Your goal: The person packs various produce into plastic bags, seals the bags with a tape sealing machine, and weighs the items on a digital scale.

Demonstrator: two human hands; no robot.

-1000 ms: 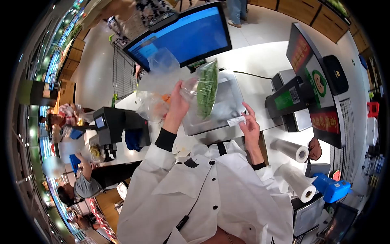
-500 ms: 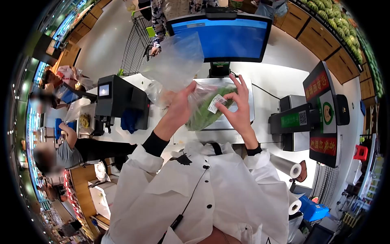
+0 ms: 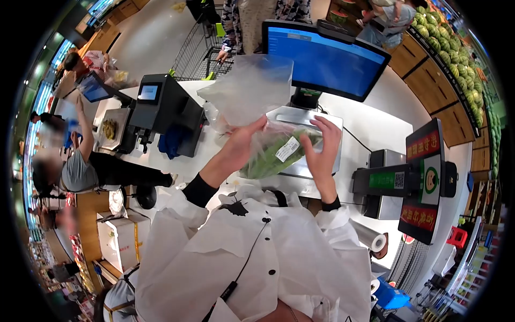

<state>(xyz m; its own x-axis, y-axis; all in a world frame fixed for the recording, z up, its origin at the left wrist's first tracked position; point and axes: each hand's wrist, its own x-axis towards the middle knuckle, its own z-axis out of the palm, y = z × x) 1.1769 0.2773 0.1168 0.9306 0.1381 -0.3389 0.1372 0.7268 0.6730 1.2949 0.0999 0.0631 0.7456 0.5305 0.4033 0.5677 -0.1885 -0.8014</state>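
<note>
A clear plastic bag of green vegetables (image 3: 268, 161) hangs over the front left part of a silver scale plate (image 3: 331, 131), with a white printed label (image 3: 287, 149) on it. My left hand (image 3: 240, 147) is closed on the gathered neck of the bag, and the loose clear top (image 3: 257, 80) spreads out above it. At the bag's right side, my right hand (image 3: 323, 153) has its fingers apart, the thumb beside the label.
A monitor (image 3: 324, 61) stands behind the scale. A black label printer (image 3: 166, 107) is on the left; a payment stand (image 3: 383, 180) with a QR code is on the right. Beyond the counter a person stands near a cart (image 3: 196, 51). Other people are at left.
My right thumb and fingers have come off the label and spread apart. The label now lies uncovered on the bag. The view has shifted, while my left hand keeps its hold.
</note>
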